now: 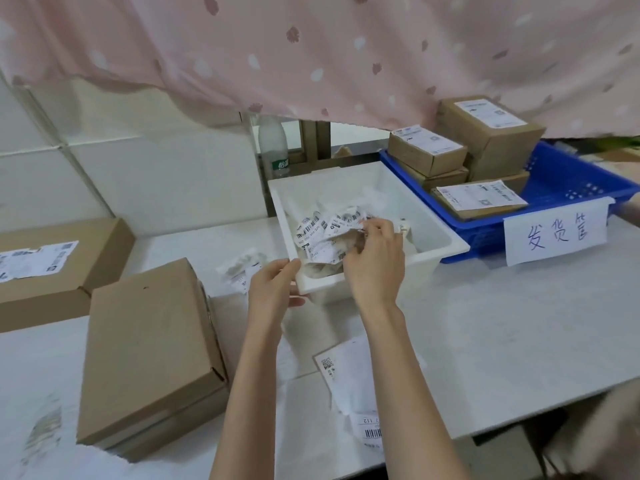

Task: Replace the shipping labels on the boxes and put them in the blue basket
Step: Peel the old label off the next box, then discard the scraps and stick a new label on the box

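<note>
Head view: at frame centre the right hand pinches a crumpled wad of torn labels over the white bin, while the left hand grips the bin's near rim. A bare cardboard box lies lower left. The blue basket, upper right, holds labelled boxes. A fresh label sheet lies on the table between the forearms.

Bare table is lying open right of the white bin, which is sitting between the hands and the blue basket. 4 stacked boxes are crowding the basket, and a pink curtain is hanging low just above them.
</note>
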Available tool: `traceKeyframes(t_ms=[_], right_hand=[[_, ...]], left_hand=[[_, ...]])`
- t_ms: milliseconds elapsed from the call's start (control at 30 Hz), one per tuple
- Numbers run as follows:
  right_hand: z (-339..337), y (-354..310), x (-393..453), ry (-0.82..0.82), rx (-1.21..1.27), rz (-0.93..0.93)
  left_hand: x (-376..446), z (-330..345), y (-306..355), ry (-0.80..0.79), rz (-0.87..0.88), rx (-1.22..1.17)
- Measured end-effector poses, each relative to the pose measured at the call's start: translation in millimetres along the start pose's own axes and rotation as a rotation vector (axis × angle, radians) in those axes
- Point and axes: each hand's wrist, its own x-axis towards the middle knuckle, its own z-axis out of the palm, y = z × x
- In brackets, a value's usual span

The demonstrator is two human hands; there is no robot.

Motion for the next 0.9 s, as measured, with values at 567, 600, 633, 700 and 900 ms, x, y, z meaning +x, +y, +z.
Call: traceKeyframes(t_ms=[567,600,633,700,900], right_hand=[[7,3,-8,0.136,0.219,-0.035],[7,2,-9,0.168,0.253,-0.041],[7,1,-10,0.190,0.281,-0.051],[6,-1,-13,0.190,0.364,-0.062],[-13,-7,-21,0.080,0.627,0.031]], left_hand=[[1,-16,-11,0.066,-0.063,-0.084],[1,-20,-11,0.081,-0.048,-0.082],[1,-24,-11,0.095,-0.033,-0.085],[2,-32,-12,0.134,-0.023,-0.081],[0,-39,-13,0.166,0.007,0.062]])
